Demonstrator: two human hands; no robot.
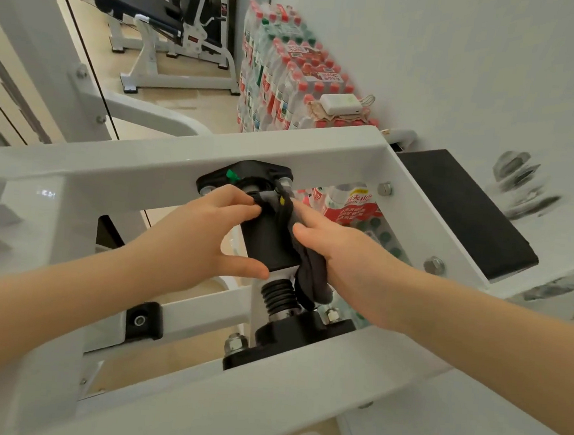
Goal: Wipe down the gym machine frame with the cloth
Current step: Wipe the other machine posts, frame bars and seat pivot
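Forearms enter from the near left and near right edges and meet at the middle of the white gym machine frame [300,383], whose nearest beam runs across the bottom of the view. Just beyond that beam a black ribbed bumper [277,297] sits on a bolted black base plate.

Above it stands a black cylinder [268,240], its long axis roughly upright between the near beam and the far beam. The left hand [204,241] curls around this cylinder from the left, thumb low on its front and fingertips at its top, pinching an end of the dark cloth [312,270]. The right hand [341,256] grips the bunched cloth against the cylinder's right side, index finger pointing up along it; the cloth's tail hangs down near the bumper. Both hands are about equally near the cylinder, so a wipe along it would likely run up and down that axis.

Farther off, the far beam carries a black top bracket [244,176]. Beyond the frame are stacked packs of water bottles [283,76], and a black pad [464,214] at right.
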